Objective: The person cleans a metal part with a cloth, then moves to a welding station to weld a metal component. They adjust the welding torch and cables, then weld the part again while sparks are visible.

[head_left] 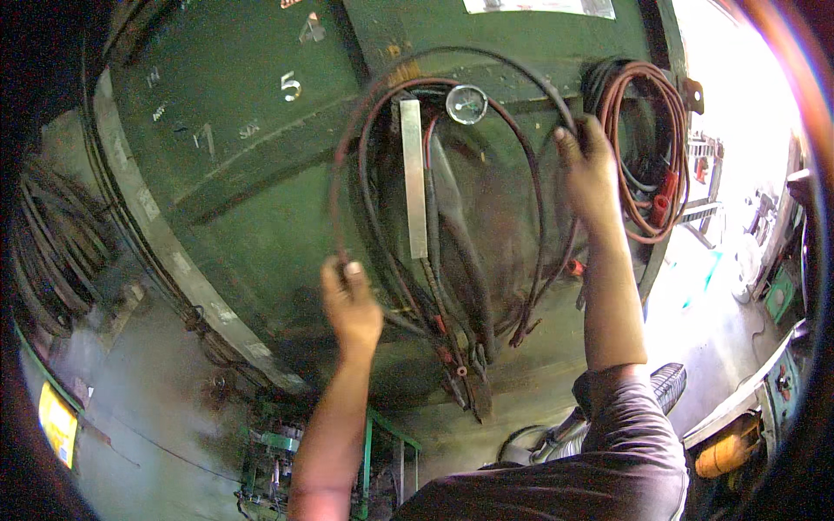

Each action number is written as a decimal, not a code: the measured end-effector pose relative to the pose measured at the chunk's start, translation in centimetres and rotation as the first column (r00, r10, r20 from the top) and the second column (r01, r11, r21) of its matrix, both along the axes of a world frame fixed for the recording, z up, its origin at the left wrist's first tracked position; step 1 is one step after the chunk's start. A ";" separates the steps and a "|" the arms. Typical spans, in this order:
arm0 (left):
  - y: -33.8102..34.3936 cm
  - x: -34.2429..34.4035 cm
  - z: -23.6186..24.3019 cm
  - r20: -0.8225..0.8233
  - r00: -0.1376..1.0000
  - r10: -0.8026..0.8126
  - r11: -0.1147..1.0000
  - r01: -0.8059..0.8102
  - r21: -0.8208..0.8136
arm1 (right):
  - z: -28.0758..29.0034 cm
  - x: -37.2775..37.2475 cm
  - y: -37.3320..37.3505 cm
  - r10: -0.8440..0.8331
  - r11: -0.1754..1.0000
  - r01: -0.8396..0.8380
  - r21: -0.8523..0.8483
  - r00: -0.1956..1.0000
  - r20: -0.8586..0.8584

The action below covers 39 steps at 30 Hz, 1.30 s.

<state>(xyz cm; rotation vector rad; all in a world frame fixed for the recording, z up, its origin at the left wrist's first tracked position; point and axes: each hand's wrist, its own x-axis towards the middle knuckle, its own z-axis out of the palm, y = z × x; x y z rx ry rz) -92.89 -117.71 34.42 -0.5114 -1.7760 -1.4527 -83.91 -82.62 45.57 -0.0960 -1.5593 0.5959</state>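
A long cable [460, 49], dark on the right and reddish on the left, arches in front of a green metal panel [252, 234]. My right hand [593, 169] is closed on its upper right part. Lower down, my left hand [353, 304] pinches the left part of the arch. Inside this loop, more dark and red cables [530, 165] hang on the panel, their ends gathered low. A flat pale metal bar [414, 178] and a round clear-faced gauge [466, 104] are among them. A red connector [575, 267] shows below my right hand.
A coil of reddish-brown cable [612, 148] with red connectors [662, 200] hangs at the panel's right. Thick dark cables [61, 260] are bundled at the far left. Green-framed equipment [278, 451] stands below, and an orange object [725, 453] is at lower right.
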 end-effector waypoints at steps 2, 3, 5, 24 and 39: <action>-2.6 3.5 0.6 -0.018 0.997 -0.079 0.982 0.081 0.170 | 0.7 2.8 -0.7 0.065 0.997 -0.062 -0.045 0.995 0.076; -4.0 5.1 0.7 -0.073 0.992 -0.104 0.969 0.117 0.218 | 0.9 4.3 -1.1 0.114 0.993 -0.111 -0.032 0.982 0.152; -6.4 8.1 0.0 -0.154 0.976 -0.156 0.929 0.198 0.312 | 0.9 6.3 -2.1 0.316 0.948 -0.312 -0.062 0.903 0.291; -22.7 22.3 -5.3 -0.072 0.896 0.439 0.880 -0.412 0.235 | -16.6 -2.3 -7.2 -0.180 0.451 -0.794 -0.408 -0.529 0.830; -32.8 39.1 2.2 -0.506 0.664 0.551 0.289 -0.720 -0.631 | -15.0 1.1 -0.2 -0.265 0.697 -0.709 0.105 -0.118 0.957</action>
